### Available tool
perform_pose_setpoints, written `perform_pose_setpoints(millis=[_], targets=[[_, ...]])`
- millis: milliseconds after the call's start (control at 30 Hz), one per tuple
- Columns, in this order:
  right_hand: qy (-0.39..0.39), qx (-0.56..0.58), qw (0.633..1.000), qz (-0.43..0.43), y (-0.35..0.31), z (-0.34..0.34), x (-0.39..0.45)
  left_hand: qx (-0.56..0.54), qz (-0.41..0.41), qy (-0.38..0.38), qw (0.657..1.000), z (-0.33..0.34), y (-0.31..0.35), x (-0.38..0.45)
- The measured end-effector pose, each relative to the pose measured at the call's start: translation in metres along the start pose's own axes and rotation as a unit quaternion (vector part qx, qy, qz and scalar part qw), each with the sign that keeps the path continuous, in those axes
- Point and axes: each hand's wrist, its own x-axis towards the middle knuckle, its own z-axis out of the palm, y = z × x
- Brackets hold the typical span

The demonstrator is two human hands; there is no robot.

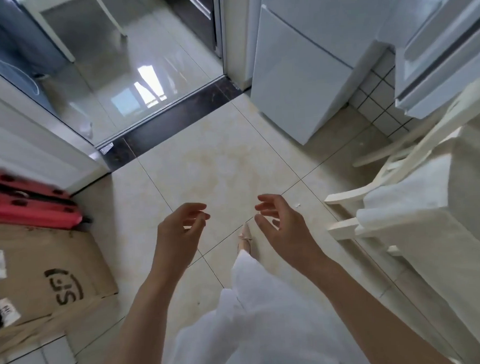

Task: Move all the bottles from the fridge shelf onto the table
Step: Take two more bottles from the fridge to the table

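Observation:
My left hand (180,234) and my right hand (282,226) hang in front of me over the tiled floor, palms facing each other, fingers loosely curled, holding nothing. A white fridge (305,69) stands at the upper right with its doors closed. The table (440,200), covered by a white cloth, stands at the right edge. No bottle is in view.
A white chair (371,192) stands pushed against the table. A cardboard box (39,273) and a red case (28,207) lie at the left. A glass sliding door with a dark threshold (162,124) crosses ahead. My white skirt and a shoe (245,236) show below.

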Motion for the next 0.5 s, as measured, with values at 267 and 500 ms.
perform_pose_setpoints(millis=[267,500], targets=[[-0.004,0.004,0.999,-0.034,-0.062,-0.021,0.120,0.020,0.039,0.015,0.999,-0.006,0.052,0.114],[0.019,-0.025,0.998,-0.063,-0.111,-0.057,0.217,0.033,0.068,-0.005,0.997,0.004,0.102,0.212]])
